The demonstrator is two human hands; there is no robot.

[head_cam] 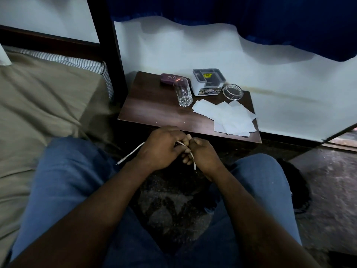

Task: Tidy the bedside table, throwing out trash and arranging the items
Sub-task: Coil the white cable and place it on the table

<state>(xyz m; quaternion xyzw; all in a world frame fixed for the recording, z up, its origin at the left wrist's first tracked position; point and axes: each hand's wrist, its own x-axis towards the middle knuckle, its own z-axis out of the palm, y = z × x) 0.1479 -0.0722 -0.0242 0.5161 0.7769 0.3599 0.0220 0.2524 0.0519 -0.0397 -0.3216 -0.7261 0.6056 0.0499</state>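
A pale wall (193, 51) runs under a blue curtain (251, 12), with an olive-sheeted bed (38, 93) at left and a mottled dark floor (328, 180).

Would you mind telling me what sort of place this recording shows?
Most likely a bedroom: a mattress with striped edging lies beside a wooden bedside table holding a drinking glass, and a blue curtain hangs above.

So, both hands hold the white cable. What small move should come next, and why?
Probably draw in the loose end and fold it up: the left hand and right hand both grip the white cable, yet one end trails free toward the left thigh, too long to put away neatly.
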